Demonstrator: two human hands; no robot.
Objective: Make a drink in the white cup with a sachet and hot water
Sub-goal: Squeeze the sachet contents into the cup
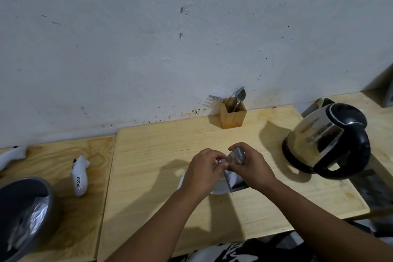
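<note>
Both hands met above the middle of the pale wooden counter. The left hand had its grip pinched shut on one edge of a small silver foil sachet; the right hand had its grip closed round the sachet's other side, thumb on top. The sachet was crumpled between the two grips, held off the counter.

Directly under the hands sat the white cup, largely hidden by the left hand and wrist; only a curved piece of its rim and wall showed. Just right of the cup, touching or nearly touching it, lay a flat grey foil packet, partly covered by the right wrist.

Well to the right stood a stainless steel electric kettle with black handle and lid, upright on its base. Behind the hands, against the scuffed white wall, stood a square wooden cutlery holder with a spoon and a fork leaning in it.

On the adjoining counter to the left lay a white hand controller, a second partly cut off at the edge, and a grey bin lined with foil-like plastic at the lower left corner.
</note>
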